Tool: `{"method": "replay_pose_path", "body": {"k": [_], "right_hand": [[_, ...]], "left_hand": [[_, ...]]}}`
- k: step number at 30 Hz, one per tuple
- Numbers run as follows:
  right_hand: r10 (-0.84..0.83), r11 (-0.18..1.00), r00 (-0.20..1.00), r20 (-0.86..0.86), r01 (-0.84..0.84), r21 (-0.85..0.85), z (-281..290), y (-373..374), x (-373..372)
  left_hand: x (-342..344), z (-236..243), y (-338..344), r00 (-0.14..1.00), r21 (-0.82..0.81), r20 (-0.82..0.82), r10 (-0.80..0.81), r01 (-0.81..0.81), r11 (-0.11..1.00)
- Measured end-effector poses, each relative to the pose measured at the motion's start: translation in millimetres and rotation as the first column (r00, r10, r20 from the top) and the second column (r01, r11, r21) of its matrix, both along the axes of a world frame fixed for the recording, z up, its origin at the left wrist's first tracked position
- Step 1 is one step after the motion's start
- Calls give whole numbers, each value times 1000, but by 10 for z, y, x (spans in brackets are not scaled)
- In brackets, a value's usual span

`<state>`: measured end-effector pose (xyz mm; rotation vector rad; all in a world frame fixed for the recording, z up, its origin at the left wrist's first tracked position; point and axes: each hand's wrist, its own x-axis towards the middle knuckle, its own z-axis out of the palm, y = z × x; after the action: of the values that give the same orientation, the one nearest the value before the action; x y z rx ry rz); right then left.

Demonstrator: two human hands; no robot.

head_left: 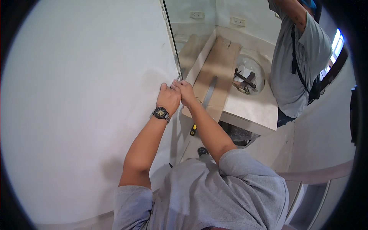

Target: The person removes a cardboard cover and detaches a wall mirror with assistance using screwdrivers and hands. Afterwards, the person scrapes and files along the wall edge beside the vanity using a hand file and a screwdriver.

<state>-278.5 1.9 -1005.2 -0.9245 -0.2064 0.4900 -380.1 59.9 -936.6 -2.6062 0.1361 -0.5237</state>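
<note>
My left hand (168, 98), with a wristwatch (160, 113) on its wrist, presses against the white wall (84, 96) with its fingers curled. My right hand (186, 92) touches it from the right, fingers also curled. The fingertips of both meet at the lower corner of a mirror's edge (173, 46). I cannot see whether anything small is pinched between them.
Below the hands is a pale counter (253, 111) covered by a cardboard sheet (220, 65) with a metal ruler (210, 92) on it. A round basin (250, 69) holds a hammer and other tools. Another person in a grey shirt (303, 57) stands at the right.
</note>
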Motion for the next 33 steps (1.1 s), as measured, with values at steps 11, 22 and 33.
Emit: {"method": "replay_pose_path", "body": {"k": [11,22,33], "right_hand": [[73,995,997,-12,-73,65,50,-176,111],[50,999,996,-77,-50,0,386,-148,-328],[50,989,998,42,-55,135,350,-22,4]], "left_hand": [[54,114,-275,998,-119,54,26,-19,993],[-264,507,-210,997,-58,-8,71,-71,996],[-36,440,-37,998,-29,59,4,-2,1000]]}}
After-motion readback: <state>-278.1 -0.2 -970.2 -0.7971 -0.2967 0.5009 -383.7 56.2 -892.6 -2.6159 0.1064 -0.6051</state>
